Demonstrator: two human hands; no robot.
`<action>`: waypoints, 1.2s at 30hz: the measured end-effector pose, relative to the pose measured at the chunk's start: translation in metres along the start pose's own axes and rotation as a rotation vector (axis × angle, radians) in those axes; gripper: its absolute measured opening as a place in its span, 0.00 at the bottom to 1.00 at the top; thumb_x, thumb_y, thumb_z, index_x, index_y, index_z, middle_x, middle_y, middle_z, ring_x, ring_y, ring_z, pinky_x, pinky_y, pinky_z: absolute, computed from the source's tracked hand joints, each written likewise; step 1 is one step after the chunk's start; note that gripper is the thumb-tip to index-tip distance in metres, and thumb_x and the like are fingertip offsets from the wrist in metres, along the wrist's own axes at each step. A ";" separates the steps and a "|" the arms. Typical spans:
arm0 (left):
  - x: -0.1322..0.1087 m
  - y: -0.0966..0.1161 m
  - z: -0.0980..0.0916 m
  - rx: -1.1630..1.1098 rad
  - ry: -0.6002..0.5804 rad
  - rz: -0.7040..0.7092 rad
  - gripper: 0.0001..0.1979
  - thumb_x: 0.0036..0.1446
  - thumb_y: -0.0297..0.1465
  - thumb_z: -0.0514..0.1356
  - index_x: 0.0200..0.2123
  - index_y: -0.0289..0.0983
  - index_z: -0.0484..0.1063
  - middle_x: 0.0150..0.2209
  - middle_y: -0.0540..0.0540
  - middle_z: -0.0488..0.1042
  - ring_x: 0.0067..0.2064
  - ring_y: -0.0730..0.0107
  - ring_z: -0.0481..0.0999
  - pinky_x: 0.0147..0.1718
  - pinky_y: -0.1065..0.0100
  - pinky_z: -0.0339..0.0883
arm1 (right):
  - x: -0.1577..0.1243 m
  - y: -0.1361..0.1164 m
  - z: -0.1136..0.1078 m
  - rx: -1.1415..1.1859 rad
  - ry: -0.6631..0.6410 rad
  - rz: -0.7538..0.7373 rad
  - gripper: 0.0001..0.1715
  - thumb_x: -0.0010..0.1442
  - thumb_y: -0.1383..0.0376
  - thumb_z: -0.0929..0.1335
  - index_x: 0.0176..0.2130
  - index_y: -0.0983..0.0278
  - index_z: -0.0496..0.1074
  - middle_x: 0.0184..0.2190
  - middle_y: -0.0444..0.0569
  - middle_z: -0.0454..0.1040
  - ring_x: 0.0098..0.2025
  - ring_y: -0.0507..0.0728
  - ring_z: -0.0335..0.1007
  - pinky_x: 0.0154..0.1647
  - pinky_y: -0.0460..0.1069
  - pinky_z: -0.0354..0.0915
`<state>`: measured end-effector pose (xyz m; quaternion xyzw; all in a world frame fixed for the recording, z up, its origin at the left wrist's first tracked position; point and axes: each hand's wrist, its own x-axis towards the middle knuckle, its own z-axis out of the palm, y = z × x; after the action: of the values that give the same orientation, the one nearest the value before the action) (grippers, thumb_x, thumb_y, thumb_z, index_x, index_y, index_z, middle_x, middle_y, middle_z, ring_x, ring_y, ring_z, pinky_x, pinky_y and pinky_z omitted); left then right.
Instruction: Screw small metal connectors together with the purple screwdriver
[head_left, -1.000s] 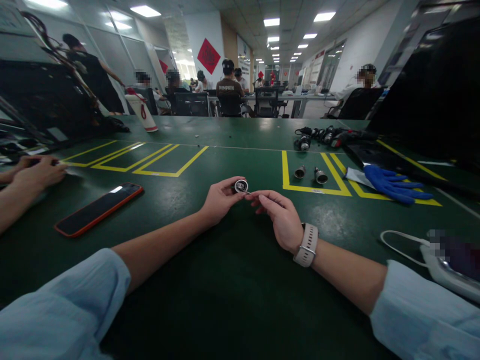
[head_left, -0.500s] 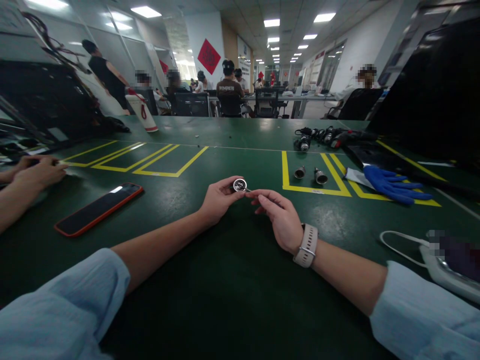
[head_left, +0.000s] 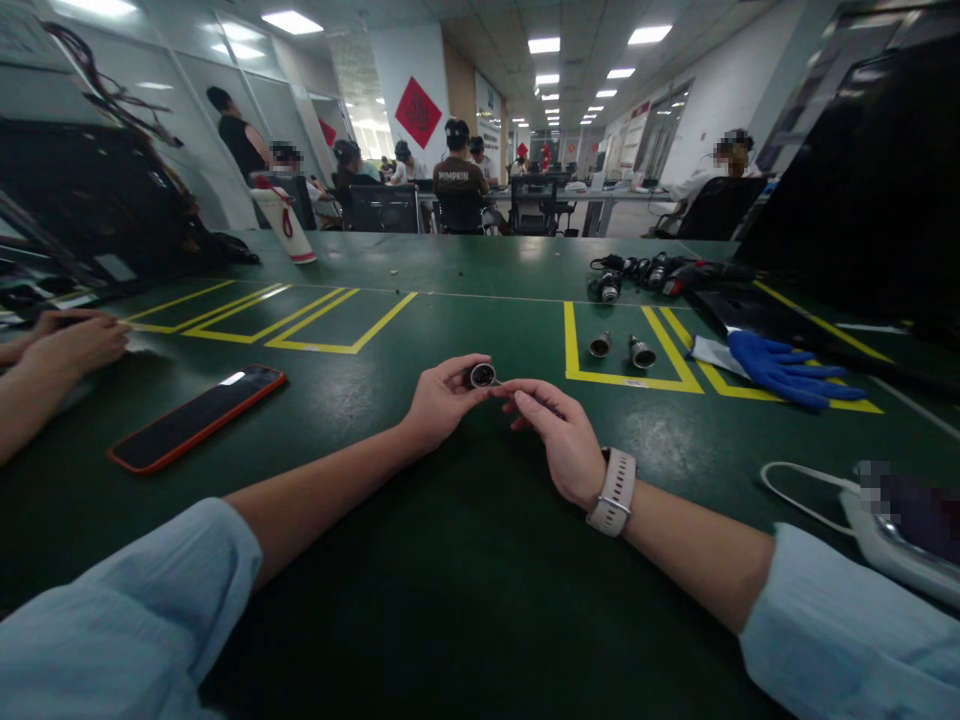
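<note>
My left hand [head_left: 442,400] is closed, thumb and fingers pinching a round metal connector [head_left: 482,375] by its sides. Its open face, with a bright rim and dark inside, is turned towards me. Just right of it, my right hand [head_left: 555,425] is closed on a thin rod-like tool [head_left: 498,382], whose tip meets the connector's lower right edge. Whether the tip is inside or only touching, I cannot tell. Two similar metal connectors, one on the left [head_left: 599,345] and one on the right [head_left: 641,352], lie inside a yellow taped box beyond my right hand.
A phone in an orange case [head_left: 199,418] lies left on the green table [head_left: 420,600]. Another person's hands [head_left: 64,345] are at the left edge. At right are a blue glove [head_left: 787,368], black cabled parts [head_left: 630,275] and a white device with a strap [head_left: 900,540].
The connector has shifted slightly right and down in my left hand, its face now darker. My right hand stays almost still. In the background a standing person has moved right.
</note>
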<state>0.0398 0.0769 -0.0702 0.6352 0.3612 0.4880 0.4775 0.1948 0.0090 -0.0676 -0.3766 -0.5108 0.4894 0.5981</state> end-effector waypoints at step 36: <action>0.000 -0.003 0.000 0.164 0.061 0.102 0.22 0.44 0.29 0.66 0.45 0.31 0.71 0.43 0.40 0.76 0.44 0.60 0.77 0.46 0.57 0.71 | -0.006 -0.004 0.005 -0.448 -0.045 -0.139 0.13 0.60 0.67 0.63 0.43 0.63 0.73 0.41 0.52 0.74 0.40 0.58 0.69 0.42 0.55 0.64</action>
<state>0.0402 0.0781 -0.0734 0.6744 0.3818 0.4996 0.3871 0.1909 0.0016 -0.0640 -0.4526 -0.6446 0.3297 0.5205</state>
